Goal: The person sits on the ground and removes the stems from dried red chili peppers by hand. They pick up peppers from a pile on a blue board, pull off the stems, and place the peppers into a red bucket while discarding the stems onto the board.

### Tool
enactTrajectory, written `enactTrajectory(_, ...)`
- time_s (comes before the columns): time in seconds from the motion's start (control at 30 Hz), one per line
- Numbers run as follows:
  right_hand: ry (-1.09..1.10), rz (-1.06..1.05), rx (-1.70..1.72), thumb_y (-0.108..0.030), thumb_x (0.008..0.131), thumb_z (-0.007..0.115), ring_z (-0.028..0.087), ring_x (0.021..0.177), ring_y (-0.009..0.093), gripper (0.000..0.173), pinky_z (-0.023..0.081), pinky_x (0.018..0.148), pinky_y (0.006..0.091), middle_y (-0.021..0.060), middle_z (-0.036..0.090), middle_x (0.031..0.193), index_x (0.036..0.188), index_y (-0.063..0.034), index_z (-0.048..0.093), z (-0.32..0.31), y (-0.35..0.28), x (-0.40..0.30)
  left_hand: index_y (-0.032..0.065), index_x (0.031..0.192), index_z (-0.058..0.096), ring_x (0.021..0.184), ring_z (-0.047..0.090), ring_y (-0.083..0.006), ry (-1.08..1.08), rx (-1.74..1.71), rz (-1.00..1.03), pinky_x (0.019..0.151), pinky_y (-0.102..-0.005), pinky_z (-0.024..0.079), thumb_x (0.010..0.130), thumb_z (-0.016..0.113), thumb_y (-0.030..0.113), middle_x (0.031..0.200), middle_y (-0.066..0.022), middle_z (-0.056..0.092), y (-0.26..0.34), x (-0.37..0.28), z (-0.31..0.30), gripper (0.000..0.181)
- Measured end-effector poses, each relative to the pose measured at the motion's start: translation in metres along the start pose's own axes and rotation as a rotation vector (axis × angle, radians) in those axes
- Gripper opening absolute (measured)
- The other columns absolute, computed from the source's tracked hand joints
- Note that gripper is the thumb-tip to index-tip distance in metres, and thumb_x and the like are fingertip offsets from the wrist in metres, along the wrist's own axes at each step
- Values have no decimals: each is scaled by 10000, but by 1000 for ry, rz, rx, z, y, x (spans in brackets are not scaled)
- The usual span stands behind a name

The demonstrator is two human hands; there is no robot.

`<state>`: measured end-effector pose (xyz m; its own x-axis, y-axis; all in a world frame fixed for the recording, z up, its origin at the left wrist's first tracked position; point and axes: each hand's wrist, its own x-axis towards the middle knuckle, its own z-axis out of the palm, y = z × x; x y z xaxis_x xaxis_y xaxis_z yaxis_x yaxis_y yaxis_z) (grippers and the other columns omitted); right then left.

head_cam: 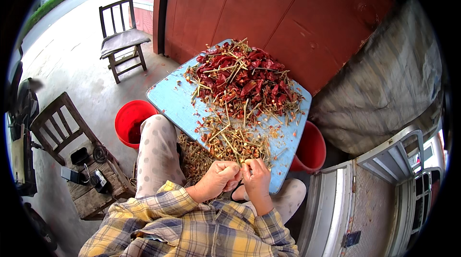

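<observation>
My left hand (221, 176) and my right hand (256, 176) meet at the near edge of a small blue table (173, 95). Fingertips of both are pinched close together around a thin piece, seemingly a dried chili stem, too small to make out well. Just beyond them lies a spread of dry stems and chili bits (230, 141). Farther back on the table rises a large heap of dried red chilies (248, 73) mixed with straw-coloured stalks.
A red bucket (124, 122) stands left of the table, another red bucket (317, 149) at its right. More stems (194, 159) lie below the near edge. Two wooden chairs (124, 42) are at left, the nearer holding small devices (72, 175). A red door (266, 8) is behind.
</observation>
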<state>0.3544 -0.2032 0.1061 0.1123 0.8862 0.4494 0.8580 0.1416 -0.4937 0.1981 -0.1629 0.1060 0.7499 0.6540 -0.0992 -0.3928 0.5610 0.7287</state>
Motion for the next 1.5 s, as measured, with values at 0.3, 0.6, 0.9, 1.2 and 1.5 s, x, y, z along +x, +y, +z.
enactTrajectory(0.3,-67,302,493,-96,907,659,522,586,98,110,437,544,258,58,584,727,931,10,640,-7,4,-4,73,716,486,491,348,-117,52,-474,-146,442,-245,304,932,375,210,582,9,375,0,1,-36,278)
enactTrajectory(0.6,-234,149,257,-92,854,696,633,601,141,108,488,550,278,52,632,813,943,-46,654,-8,-7,-24,93,748,524,497,372,-114,323,-440,131,421,-237,296,896,468,250,572,21,362,55,-55,-151,222)
enactTrajectory(0.9,-239,131,277,-26,850,669,589,530,113,89,455,498,253,48,626,757,938,-35,666,-4,-10,-28,99,752,521,468,370,-69,737,-442,280,371,-198,279,858,493,184,578,41,397,121,-74,-310,139)
enactTrajectory(1.2,-323,331,576,-70,893,666,551,595,50,98,436,529,227,-9,605,729,950,10,668,-7,-22,-27,-71,1200,376,841,572,-324,1187,-251,243,860,-528,529,946,532,435,977,-181,471,115,-47,-385,587)
enactTrajectory(1.5,-353,325,524,-52,881,646,545,615,56,80,436,548,234,9,600,722,953,-19,657,-29,-22,-1,186,1516,265,1424,117,-464,1188,-35,60,1009,-747,234,904,585,450,1613,-114,67,98,-48,-378,739)
